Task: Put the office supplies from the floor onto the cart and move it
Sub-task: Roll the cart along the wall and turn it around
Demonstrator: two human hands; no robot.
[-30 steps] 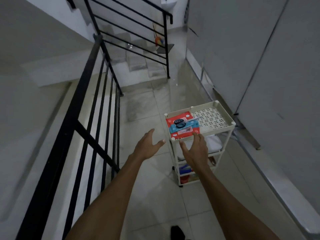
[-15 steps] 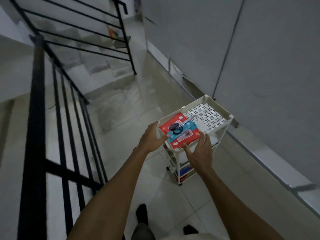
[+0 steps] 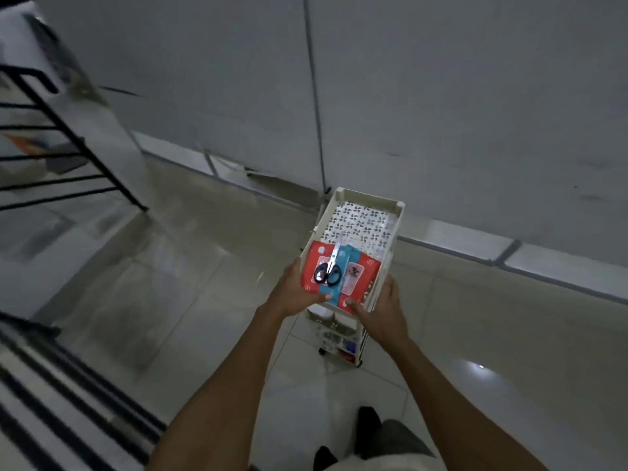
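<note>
Head view. White cart (image 3: 368,196) standing on tiled floor (image 3: 170,283), far end near grey wall (image 3: 441,96). Top tray: red and blue packs (image 3: 355,277) at near end, black-handled scissors (image 3: 329,270) lying on them, blades pointing far. Left hand (image 3: 295,294) curled round near-left corner of tray rim, thumb on top. Right hand (image 3: 385,309) curled round near-right corner. Lower shelves loaded, contents blurred. Black railing (image 3: 112,169) at far left.

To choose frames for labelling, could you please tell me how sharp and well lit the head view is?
Head view: dim overall; railing at left motion-smeared; cart, scissors, left hand and right hand fairly sharp; a glare spot on the floor at right; wall seam slightly bowed by wide-angle distortion.
</note>
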